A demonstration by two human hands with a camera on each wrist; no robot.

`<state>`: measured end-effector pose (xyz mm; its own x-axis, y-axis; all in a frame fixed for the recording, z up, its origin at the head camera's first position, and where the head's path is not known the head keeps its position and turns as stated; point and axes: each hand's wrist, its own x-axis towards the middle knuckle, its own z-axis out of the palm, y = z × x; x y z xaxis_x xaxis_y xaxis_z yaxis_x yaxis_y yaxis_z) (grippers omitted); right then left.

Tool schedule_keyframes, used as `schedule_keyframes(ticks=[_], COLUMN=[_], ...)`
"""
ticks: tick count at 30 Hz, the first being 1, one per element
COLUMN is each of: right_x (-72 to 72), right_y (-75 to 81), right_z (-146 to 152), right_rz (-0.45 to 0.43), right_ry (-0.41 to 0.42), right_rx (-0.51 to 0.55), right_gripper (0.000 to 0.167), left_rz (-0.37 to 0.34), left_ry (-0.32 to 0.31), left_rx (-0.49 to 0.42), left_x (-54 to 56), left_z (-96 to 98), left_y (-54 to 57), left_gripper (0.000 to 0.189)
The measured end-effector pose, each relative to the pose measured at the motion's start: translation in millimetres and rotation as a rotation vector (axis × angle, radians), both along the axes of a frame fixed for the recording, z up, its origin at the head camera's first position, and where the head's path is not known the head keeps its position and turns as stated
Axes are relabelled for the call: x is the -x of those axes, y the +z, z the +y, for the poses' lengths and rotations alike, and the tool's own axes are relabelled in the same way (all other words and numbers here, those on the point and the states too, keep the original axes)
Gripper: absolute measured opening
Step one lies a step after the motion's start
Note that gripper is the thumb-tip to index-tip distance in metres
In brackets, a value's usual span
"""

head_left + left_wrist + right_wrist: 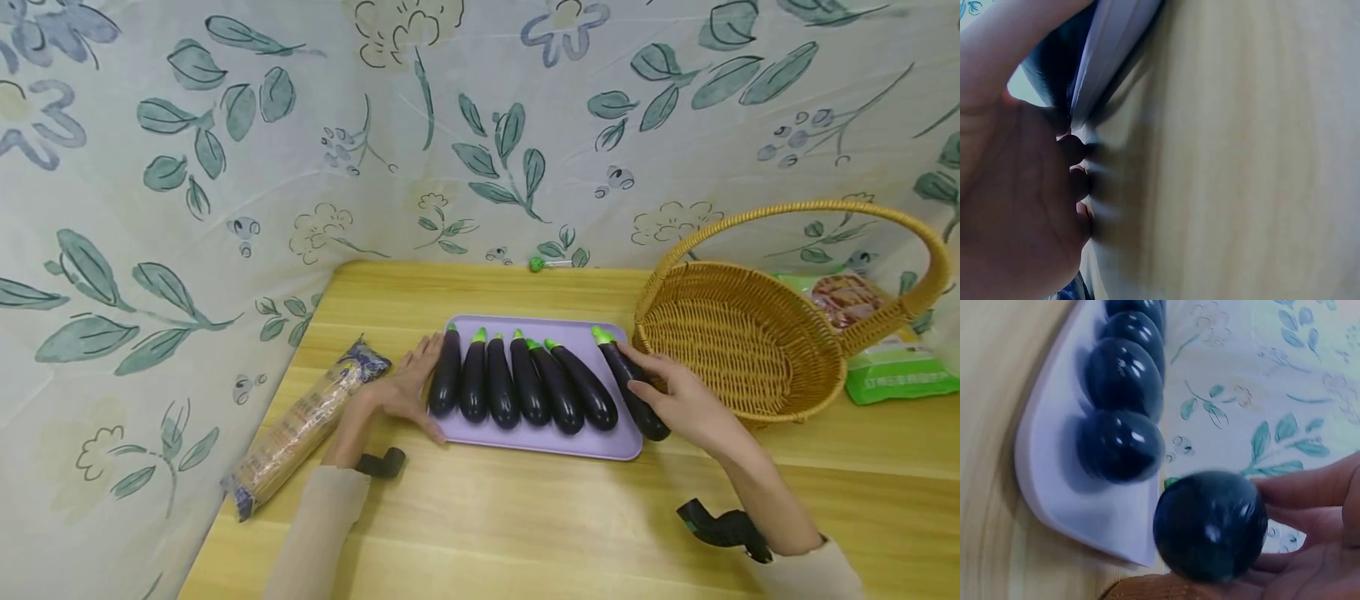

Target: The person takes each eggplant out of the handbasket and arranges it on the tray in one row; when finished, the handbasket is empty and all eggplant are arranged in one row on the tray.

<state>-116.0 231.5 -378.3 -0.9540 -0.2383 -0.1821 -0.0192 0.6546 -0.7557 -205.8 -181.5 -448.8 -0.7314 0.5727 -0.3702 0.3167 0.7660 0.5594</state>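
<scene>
On the lilac tray [480, 436] lies a row of several dark, glossy eggplants [502, 383] with green stem ends. My right hand [686, 398] grips another eggplant [636, 392] over the tray's right end. In the right wrist view, that eggplant's round end [1210, 526] shows between thumb and fingers, apart from the row. My left hand [405, 392] rests against the tray's left end, fingers extended and thumb by the near corner. The left wrist view shows the palm [1019, 187] beside the tray's edge [1099, 59]; its fingertips are partly hidden.
A wicker basket [750, 408] with a tall handle stands right of the tray, a green package [900, 371] behind it. Left of my left hand lies a long clear-wrapped packet [300, 429]. A small green-headed object [536, 264] sits at the back edge by the floral cloth.
</scene>
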Motion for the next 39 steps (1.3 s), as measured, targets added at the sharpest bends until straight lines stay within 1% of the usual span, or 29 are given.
schedule_keyframes(ticks=[5, 8, 10, 13, 15, 17, 20, 22, 24, 30, 37, 39], right_x=[4.8, 10.6, 15.4, 22.2, 25.4, 27.5, 28.7, 29.3, 29.6, 30.5, 29.2, 28.9], right_y=[-10.3, -17.9, -24.4, -35.1, -41.1, -45.7, -50.1, -52.0, -53.5, -56.5, -60.4, -61.3], right_z=[-17, -21, -21, -18, -15, -14, -14, -14, -14, -14, -13, -13], right_rz=[0.077, 0.107, 0.099, 0.048, 0.025, 0.012, 0.021, 0.024, 0.027, 0.037, 0.058, 0.056], right_ry=[-0.007, -0.02, -0.028, -0.052, -0.067, -0.081, -0.089, -0.091, -0.094, -0.102, -0.09, -0.085], right_rx=[-0.121, -0.135, -0.113, -0.041, 0.009, 0.037, 0.04, 0.03, 0.025, 0.015, 0.033, 0.042], right_gripper=[0.057, 0.054, 0.052, 0.049, 0.048, 0.047, 0.047, 0.046, 0.046, 0.047, 0.047, 0.047], left_rz=[0.013, 0.02, 0.023, 0.023, 0.023, 0.02, 0.019, 0.016, 0.015, 0.008, 0.019, 0.018], left_ry=[-0.005, -0.012, -0.019, -0.025, -0.025, -0.023, -0.02, -0.018, -0.014, -0.003, -0.007, -0.003], left_rx=[-0.007, -0.006, -0.009, -0.019, -0.025, -0.023, -0.018, -0.017, -0.017, -0.026, -0.011, -0.02], left_x=[0.1, 0.1, -0.1, -0.8, -0.7, -1.1, -1.2, -2.3, -1.9, -2.1, -3.1, -4.2], left_z=[-1.5, -1.2, -0.9, -1.3, -2.0, -2.2, -2.9, -2.7, -3.2, -3.5, -4.5, -5.0], left_y=[-3.2, -3.6, -3.3, -4.0, -6.2, -6.1, -6.0, -3.7, -5.0, -4.3, -6.7, -7.1], left_gripper=[0.167, 0.167, 0.167, 0.167, 0.168, 0.168, 0.167, 0.167, 0.167, 0.168, 0.168, 0.167])
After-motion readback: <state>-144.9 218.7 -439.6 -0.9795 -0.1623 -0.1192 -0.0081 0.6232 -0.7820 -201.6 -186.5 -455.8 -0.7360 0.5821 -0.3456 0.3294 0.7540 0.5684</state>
